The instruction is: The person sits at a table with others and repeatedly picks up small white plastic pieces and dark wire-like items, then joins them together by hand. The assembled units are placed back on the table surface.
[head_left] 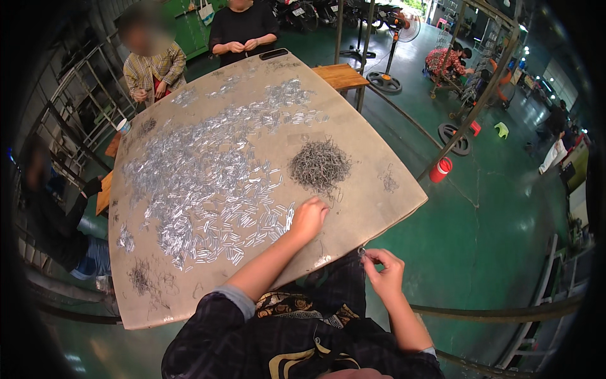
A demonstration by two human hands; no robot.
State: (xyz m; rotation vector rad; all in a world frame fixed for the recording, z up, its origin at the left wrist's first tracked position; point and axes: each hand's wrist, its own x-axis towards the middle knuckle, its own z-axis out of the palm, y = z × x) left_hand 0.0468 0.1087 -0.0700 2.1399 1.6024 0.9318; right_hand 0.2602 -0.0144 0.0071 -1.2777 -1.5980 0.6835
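Note:
Over the near right part of the tabletop is my left hand (309, 219), its fingers curled together just below a heap of thin dark wire pieces (320, 165). Whatever those fingers may pinch is too small to make out. Past the table's near edge, my right hand (385, 273) pinches a small shiny metal piece (362, 251) between thumb and fingertips; its exact kind is unclear. Many short silvery metal strips (208, 189) lie spread across the left and middle of the brown-covered table (372, 158).
Smaller clusters of dark wire (142, 278) lie near the table's corners. A phone (273, 54) rests at the far edge. Co-workers stand at the far side and left. To the right are a red jug (441, 169), a metal post, and a pedestal fan (394, 50).

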